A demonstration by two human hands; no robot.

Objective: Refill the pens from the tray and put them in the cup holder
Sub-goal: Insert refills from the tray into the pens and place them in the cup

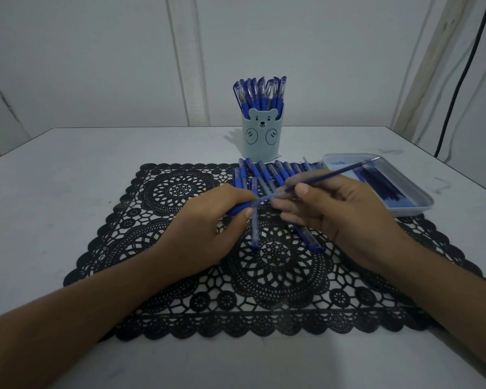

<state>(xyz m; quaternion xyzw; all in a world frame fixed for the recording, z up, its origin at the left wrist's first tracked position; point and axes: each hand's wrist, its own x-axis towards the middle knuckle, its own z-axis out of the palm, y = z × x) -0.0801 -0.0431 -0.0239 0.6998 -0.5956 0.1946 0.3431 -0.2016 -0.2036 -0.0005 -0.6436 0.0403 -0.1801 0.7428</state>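
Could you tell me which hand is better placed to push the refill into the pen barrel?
The right hand: it pinches the refill, aimed at the pen barrel the left hand grips.

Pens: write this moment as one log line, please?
left hand grips pen barrel | right hand pinches refill | cup holder holds pens | tray holds refills

Over the black lace mat [180, 276], the left hand [222, 217] grips a blue pen [236, 209] while the right hand [340, 211] pinches a thin refill [334, 173] angled toward the tray [411, 210] at right. The bear cup holder [261, 136] stands beyond, full of pens [260, 92].
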